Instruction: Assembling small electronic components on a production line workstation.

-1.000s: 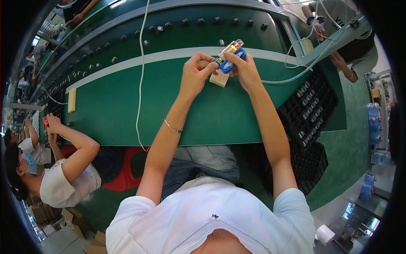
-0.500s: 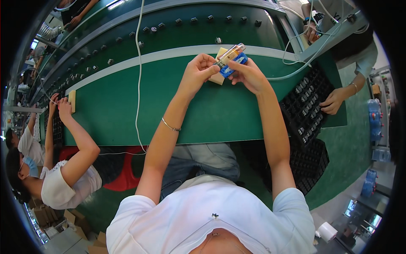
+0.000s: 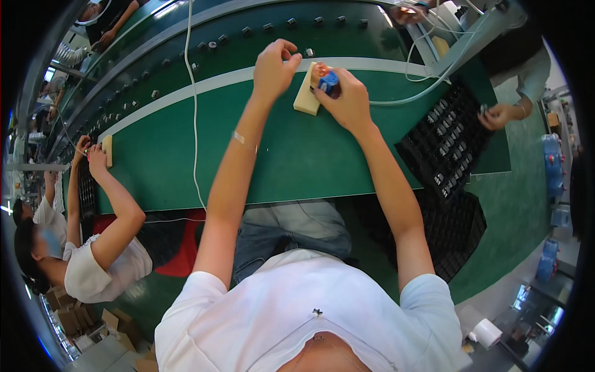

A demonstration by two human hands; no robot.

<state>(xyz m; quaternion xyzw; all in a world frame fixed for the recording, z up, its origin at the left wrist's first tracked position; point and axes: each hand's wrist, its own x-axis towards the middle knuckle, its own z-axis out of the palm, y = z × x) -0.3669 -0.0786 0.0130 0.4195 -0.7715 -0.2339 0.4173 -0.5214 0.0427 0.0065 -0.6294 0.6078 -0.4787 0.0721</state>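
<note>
Showing in the head view, judged as work under way: your right hand [image 3: 348, 102] grips one blue device [image 3: 328, 80], small parts [image 3: 447, 144] sit in the black tray [image 3: 416, 149], others remain loose along the dark strip [image 3: 248, 49] beyond the green table [image 3: 155, 161]. Device position: between your right fingers, over the pale yellow block [image 3: 306, 99], apart from your left hand [image 3: 277, 67], loosely curled, nothing visible within, beside one loose part [image 3: 309, 53].
</note>
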